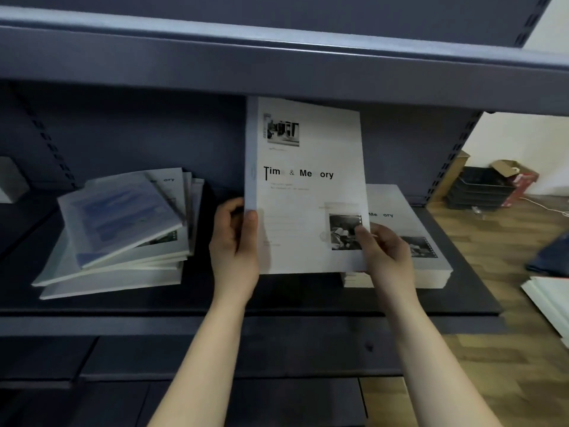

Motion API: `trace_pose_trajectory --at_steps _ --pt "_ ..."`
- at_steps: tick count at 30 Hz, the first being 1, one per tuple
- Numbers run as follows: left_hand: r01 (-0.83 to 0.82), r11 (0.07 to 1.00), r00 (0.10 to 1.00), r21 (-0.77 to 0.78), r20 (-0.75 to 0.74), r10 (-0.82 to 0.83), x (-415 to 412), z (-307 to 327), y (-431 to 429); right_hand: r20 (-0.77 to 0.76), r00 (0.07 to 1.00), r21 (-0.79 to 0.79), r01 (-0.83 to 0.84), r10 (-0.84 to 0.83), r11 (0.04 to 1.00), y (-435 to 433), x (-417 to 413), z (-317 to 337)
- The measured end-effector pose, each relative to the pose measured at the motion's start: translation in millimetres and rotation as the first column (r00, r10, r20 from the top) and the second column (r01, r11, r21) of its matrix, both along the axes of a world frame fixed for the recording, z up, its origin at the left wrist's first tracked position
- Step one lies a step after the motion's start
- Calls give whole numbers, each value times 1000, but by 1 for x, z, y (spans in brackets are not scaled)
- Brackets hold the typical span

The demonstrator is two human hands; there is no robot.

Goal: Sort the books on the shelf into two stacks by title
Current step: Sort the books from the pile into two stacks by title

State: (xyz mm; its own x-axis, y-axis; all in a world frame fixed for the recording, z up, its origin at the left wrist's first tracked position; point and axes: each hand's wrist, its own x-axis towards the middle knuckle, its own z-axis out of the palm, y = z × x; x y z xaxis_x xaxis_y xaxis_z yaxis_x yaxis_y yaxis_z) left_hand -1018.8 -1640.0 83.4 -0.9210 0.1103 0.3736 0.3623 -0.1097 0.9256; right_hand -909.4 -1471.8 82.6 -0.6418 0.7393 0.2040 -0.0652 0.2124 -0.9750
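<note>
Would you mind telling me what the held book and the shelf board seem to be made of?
The held book: paper with a matte white softcover, likely; it shows no glare and a thin spine. The shelf board: probably painted metal, dark blue-grey, judging by the slotted uprights.

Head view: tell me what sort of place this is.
Probably a storeroom or shop back room: dark metal shelving with slotted uprights, books piled flat on it, and black crates beside a cardboard box on the floor.

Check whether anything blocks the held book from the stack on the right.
Nothing visible does. The left hand and right hand hold the book upright just in front of the right stack, whose visible top is bare.
</note>
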Motion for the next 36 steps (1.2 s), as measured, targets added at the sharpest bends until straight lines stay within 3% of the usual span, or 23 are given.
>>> trace_pose_trajectory --at_steps 7,13,16,19,22,24,26,31,36 --pt "146 985 989 -90 27 -144 25 -11 44 -93 996 -186 -17 -1 982 40 28 -8" --pt "203 926 978 -318 24 -206 26 -25 53 -97 992 -156 61 -77 986 68 45 -15" --pt "153 858 974 -490 -73 -216 25 -36 55 -33 996 -142 83 -88 986 86 52 -16" --pt "56 728 953 -684 -181 -243 27 -46 59 2 993 -121 114 -114 986 100 55 -18" --pt "33 633 923 -773 -219 -315 27 -54 64 23 988 -112 154 -152 982 112 55 -20" --pt "20 609 906 -793 -243 -347 24 -58 67 64 981 -54 189 -185 981 120 54 -21" --pt "-17 597 895 -802 -278 -349 22 -62 70 141 960 102 230 -243 968 125 53 -22" --pt "-72 586 879 -807 -329 -345 19 -74 75 280 865 518 229 -416 824 130 52 -21" --pt "-83 590 877 -803 -340 -340 18 -77 76 268 823 633 242 -501 735 132 48 -22"
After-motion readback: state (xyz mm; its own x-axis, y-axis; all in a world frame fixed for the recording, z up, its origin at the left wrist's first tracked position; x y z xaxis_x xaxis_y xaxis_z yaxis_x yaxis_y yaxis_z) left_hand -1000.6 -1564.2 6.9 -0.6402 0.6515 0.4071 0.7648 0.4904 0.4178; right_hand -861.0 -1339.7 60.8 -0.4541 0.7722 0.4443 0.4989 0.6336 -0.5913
